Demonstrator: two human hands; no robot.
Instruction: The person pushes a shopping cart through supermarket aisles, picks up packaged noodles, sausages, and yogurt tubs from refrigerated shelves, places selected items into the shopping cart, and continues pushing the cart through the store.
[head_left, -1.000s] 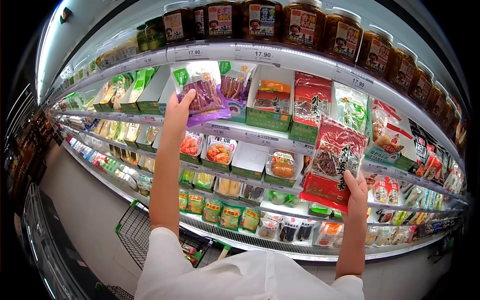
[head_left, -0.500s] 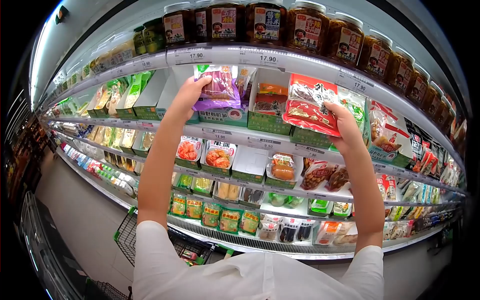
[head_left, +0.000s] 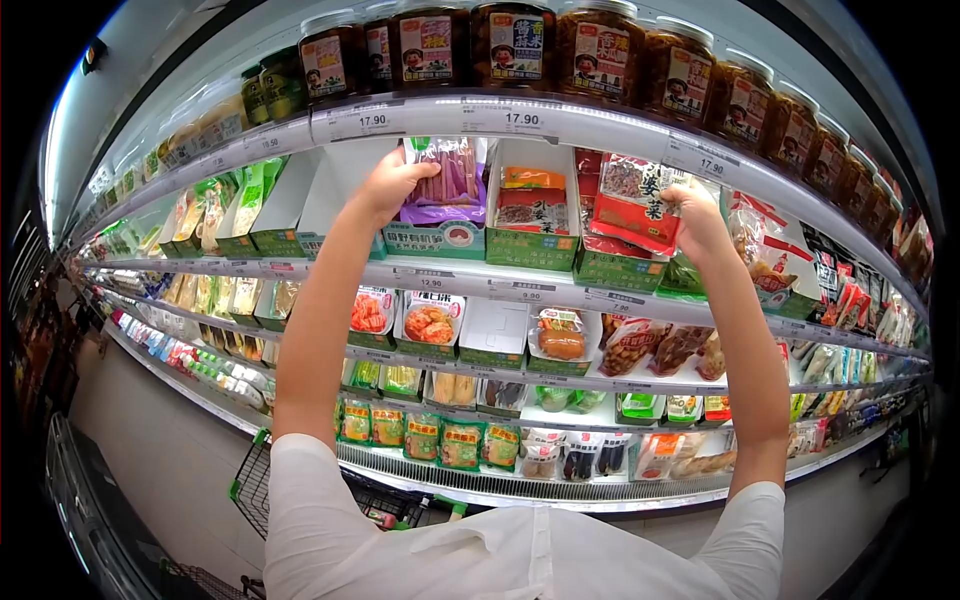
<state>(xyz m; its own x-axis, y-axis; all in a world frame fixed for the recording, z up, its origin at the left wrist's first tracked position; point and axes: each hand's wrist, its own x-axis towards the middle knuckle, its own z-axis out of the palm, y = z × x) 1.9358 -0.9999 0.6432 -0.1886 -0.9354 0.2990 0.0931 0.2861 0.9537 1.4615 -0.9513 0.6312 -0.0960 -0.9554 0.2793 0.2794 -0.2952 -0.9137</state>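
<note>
My left hand (head_left: 397, 187) pinches the left side of a purple food packet (head_left: 456, 188) with a clear front showing long purplish strips inside. That packet stands in a green-and-white cardboard box (head_left: 437, 240) on the upper shelf. To the right, my right hand (head_left: 700, 218) grips the right edge of a red food packet (head_left: 634, 212), its thumb at the front. The red packet is tilted over a green box (head_left: 618, 266) holding more red packets. Between my hands sits another green box (head_left: 532, 248) with red-and-orange packets in it. The fingers behind both packets are hidden.
Large jars (head_left: 513, 45) with dark contents line the shelf above, close over my hands. A price rail (head_left: 440, 118) runs along that shelf's edge. Lower shelves hold kimchi tubs (head_left: 432, 320) and bagged foods. A black shopping cart (head_left: 256, 480) stands below at left.
The purple packet has gone back and down into its box, still in my left hand. My right hand has moved the red packet right and inward, over its box.
</note>
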